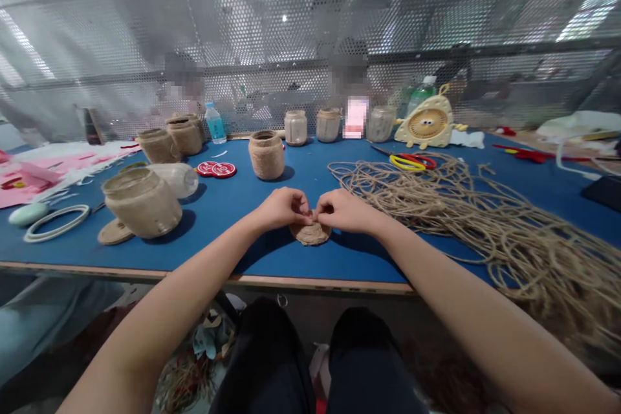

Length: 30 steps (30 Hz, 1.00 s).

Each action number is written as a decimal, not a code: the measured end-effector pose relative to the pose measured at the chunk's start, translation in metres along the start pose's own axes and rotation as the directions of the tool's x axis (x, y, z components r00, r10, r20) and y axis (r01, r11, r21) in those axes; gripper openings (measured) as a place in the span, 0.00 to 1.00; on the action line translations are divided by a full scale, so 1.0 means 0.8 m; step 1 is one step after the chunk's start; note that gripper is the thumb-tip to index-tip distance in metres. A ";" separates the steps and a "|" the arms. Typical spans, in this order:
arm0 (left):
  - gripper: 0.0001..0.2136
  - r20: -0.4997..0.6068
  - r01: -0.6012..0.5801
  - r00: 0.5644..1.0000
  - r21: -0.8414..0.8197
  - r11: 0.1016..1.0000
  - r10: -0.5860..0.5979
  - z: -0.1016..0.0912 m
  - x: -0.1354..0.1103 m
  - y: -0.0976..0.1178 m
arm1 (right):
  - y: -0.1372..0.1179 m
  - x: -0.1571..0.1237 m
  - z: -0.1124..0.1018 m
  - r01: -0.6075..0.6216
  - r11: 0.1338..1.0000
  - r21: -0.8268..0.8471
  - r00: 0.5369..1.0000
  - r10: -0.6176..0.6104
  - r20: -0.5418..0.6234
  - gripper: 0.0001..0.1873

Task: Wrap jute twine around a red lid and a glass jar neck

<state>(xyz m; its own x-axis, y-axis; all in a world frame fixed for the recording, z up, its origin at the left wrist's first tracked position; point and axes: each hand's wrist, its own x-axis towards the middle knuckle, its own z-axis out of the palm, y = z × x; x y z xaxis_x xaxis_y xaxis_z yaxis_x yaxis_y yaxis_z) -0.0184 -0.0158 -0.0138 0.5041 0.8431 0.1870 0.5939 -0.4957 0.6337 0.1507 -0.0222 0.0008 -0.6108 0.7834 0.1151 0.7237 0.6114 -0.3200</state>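
Standing at left is a wide beige jar (143,204), contents hidden; then a round brown twine-wrapped jar (266,158), inside dark; left hand (286,207) pinches a round tan coiled-twine disc (311,234) with right hand (344,210), on the blue table (226,204); loose tan twine (436,207) follows.

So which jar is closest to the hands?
The brown jar standing alone near the middle, just beyond the left hand. All the others are farther from the hands, off to its left or along the back.
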 end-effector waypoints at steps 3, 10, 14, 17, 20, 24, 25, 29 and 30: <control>0.08 0.007 -0.054 0.999 -0.029 0.998 0.054 0.000 -0.001 -0.005 | 0.000 -0.001 -0.002 -0.021 1.000 0.011 0.999 0.021 -0.028 0.11; 0.05 -0.078 -0.060 0.996 -0.111 0.992 0.052 -0.011 -0.002 -0.010 | -0.004 0.000 -0.005 -0.056 0.998 0.001 0.986 0.056 -0.156 0.12; 0.04 -0.165 0.017 0.986 -0.042 0.999 -0.024 -0.021 -0.002 -0.014 | -0.005 -0.001 -0.009 -0.062 0.998 0.005 0.981 0.062 -0.186 0.11; 0.05 -0.152 0.088 0.985 0.003 0.996 -0.087 -0.024 -0.003 -0.021 | -0.005 -0.003 -0.010 -0.048 0.999 0.000 0.980 0.047 -0.195 0.11; 0.07 -0.079 0.134 0.988 0.028 0.991 -0.131 -0.025 -0.004 -0.026 | -0.004 -0.003 -0.009 -0.032 0.999 -0.004 0.979 0.030 -0.200 0.11; 0.07 -0.020 0.171 0.985 0.066 0.983 -0.170 -0.025 -0.004 -0.027 | -0.002 -0.005 -0.009 0.009 1.000 -0.001 0.978 -0.009 -0.207 0.10; 0.07 -0.018 0.177 0.984 0.074 0.981 -0.176 -0.026 -0.004 -0.026 | -0.002 -0.006 -0.010 0.027 1.000 0.002 0.979 -0.026 -0.201 0.09; 0.07 -0.015 0.190 0.982 0.100 0.977 -0.189 -0.025 -0.005 -0.021 | -0.003 -0.011 -0.013 0.175 0.984 0.024 0.972 -0.168 -0.166 0.09; 0.07 -0.013 0.189 0.982 0.106 0.976 -0.189 -0.025 -0.005 -0.020 | -0.003 -0.012 -0.013 0.225 0.974 0.031 0.963 -0.217 -0.157 0.09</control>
<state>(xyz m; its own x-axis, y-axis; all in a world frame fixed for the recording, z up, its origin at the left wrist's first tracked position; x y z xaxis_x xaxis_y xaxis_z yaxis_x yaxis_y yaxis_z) -0.0424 -0.0072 -0.0098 0.3746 0.9243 0.0735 0.7417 -0.3463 0.5744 0.1579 -0.0300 0.0107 -0.6953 0.6395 0.3280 0.5576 0.7679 -0.3152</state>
